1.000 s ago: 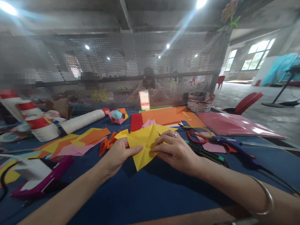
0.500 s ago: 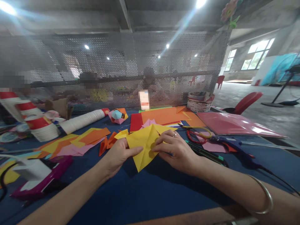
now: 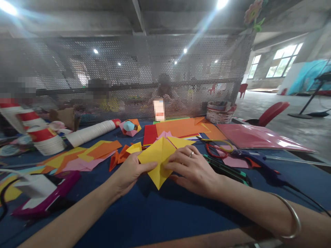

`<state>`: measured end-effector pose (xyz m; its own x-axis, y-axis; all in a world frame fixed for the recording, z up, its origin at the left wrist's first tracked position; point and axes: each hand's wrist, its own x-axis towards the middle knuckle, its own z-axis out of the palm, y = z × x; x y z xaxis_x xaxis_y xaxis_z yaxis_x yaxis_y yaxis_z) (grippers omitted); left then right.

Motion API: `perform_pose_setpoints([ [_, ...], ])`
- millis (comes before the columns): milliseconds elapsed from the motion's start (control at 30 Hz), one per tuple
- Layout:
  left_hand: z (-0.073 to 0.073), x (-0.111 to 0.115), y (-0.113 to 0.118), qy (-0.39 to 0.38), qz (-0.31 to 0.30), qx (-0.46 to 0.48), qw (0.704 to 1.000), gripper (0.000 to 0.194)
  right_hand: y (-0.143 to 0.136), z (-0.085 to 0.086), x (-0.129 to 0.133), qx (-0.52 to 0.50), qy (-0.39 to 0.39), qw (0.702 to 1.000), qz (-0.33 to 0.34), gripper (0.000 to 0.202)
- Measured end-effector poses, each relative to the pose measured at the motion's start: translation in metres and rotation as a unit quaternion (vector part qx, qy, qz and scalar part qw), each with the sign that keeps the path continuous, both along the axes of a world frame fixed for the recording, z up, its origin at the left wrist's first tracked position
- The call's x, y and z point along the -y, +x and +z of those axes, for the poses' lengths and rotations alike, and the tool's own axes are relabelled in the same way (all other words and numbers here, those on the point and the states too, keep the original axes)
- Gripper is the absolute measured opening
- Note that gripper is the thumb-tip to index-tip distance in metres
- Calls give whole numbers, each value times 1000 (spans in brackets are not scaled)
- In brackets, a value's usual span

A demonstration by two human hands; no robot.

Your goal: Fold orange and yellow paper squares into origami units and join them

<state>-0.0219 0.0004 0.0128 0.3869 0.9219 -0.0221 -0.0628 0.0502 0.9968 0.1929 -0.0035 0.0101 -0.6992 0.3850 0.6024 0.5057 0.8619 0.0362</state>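
Observation:
A creased square of yellow paper (image 3: 158, 162) is held up above the blue tabletop, one corner pointing down toward me. My left hand (image 3: 133, 168) pinches its left side, thumb on the front face and the other fingers behind. On the right side, my right hand (image 3: 192, 168), with a ring on one finger, grips the paper with bent fingers over its edge; the thumb is mostly hidden. Behind my left hand lie small folded orange paper pieces (image 3: 119, 156) and a yellow folded piece (image 3: 134, 148). Another yellow sheet (image 3: 181, 142) lies beyond my right hand.
Scissors (image 3: 218, 150), a green-and-black cutter (image 3: 227, 170) and a blue glue gun (image 3: 254, 160) lie to the right. Stacked paper cups (image 3: 93, 132), loose coloured sheets (image 3: 88, 155) and a purple power strip (image 3: 46, 203) are on the left. A woven basket (image 3: 221, 112) stands at the back by a perforated screen.
The yellow paper has turned slightly, its bottom corner shifting a little to the right. My right hand's fingers have moved slightly left along its edge, while my left hand stays nearly in place.

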Motion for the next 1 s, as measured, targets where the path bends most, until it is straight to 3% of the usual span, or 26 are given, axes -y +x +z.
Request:
perform_pose_setpoints([
  [100,-2,-2,0,4,2,10,1000,25,-3,0,6,41,16,999,11,28],
  [233,-2,-3,1,-5,9,26,1000,37,-4,0,8,23,62,997,31,9],
  [300,-1,-2,2,-12,12,31,999,38,-4,0,7,1,69,997,38,10],
  [800,-2,-3,-1,-9,25,23,999,41,-7,1,5,-50,-15,999,-6,14],
  [1000,-1,-2,1,3,19,-8,1000,42,-9,-2,2,-81,-52,993,-70,14],
])
